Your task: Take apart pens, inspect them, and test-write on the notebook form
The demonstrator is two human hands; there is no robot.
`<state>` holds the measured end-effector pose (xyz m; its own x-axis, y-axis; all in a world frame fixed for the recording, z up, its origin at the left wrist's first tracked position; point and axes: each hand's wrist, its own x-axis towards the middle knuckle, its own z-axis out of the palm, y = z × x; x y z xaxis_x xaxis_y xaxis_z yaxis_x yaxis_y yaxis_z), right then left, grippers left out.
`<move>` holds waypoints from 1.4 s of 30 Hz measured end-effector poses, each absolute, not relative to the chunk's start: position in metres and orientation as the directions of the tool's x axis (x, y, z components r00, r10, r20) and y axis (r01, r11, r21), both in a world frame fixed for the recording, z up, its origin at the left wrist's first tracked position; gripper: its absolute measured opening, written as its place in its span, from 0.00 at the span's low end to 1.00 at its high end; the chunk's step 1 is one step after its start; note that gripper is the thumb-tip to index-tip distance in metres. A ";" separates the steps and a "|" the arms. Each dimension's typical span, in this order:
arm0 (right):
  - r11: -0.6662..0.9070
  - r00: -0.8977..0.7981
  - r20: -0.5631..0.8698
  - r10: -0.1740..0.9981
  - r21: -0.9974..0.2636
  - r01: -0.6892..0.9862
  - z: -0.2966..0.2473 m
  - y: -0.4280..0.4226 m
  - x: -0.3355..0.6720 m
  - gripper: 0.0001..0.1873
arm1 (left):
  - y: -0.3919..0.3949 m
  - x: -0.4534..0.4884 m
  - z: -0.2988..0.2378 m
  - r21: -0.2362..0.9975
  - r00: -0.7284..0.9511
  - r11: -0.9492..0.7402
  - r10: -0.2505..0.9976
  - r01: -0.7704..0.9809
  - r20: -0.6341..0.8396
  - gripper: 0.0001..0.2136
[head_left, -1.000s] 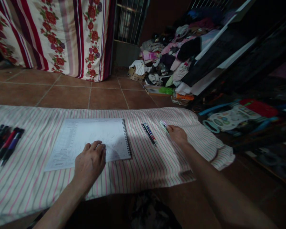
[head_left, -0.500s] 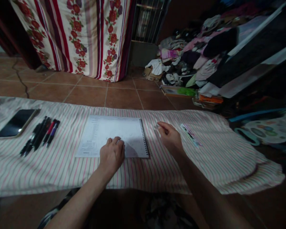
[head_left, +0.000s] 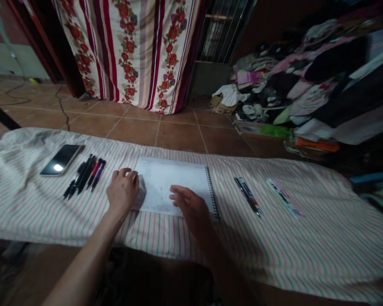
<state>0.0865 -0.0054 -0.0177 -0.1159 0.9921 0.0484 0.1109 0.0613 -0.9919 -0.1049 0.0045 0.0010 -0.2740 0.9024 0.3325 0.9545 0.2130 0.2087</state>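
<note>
A spiral notebook [head_left: 175, 172] lies on the striped cloth, its coil along the right side. Over its left edge rests my left hand [head_left: 123, 189], fingers bent and slightly apart, nothing visible in them. My right hand [head_left: 191, 206] hovers above the lower right part of the page, fingers stretched to the left and thumb apart, holding nothing I can see. Left of my left hand lies a row of several dark, red and purple pens [head_left: 86, 174]. Two or so dark pens [head_left: 247, 196] are to the right of the notebook, with several pastel pens [head_left: 284, 197] farther right.
A phone [head_left: 61, 160] lies at the left on the striped cloth [head_left: 309, 242]. Beyond it are a tiled floor [head_left: 140, 127], a floral curtain [head_left: 150, 55] and, at the back right, a heap of clothes [head_left: 284, 80].
The view has swung left. My left hand has slid from the page's middle to its left edge. My right hand has moved from beside the notebook to over it, uncovering the dark pens.
</note>
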 end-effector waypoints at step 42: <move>0.048 -0.075 0.039 0.996 -0.991 0.124 -0.037 -0.001 0.078 0.16 | 0.014 -0.171 -0.004 0.949 -0.689 0.259 0.721 0.178 -0.067 0.16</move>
